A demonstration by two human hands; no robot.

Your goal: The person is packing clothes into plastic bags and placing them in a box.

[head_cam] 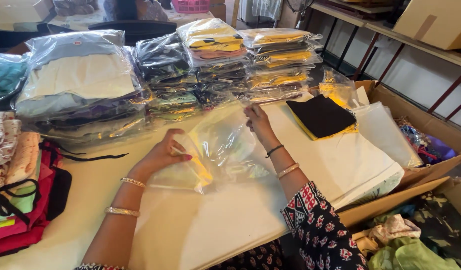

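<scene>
Hands (163, 152) (258, 120), crinkly clear plastic bag (218, 150)

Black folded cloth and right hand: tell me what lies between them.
In the head view, only bare white tabletop lies between the black folded cloth and the right hand, which pinches the clear plastic bag.

Stacks of clear-bagged folded garments (210, 65) line the back of the white bench (200, 230) — a folded black-and-yellow cloth (321, 117) lies right, loose red and pink fabrics (20, 190) left, open brown cardboard boxes (430, 125) beyond.
</scene>
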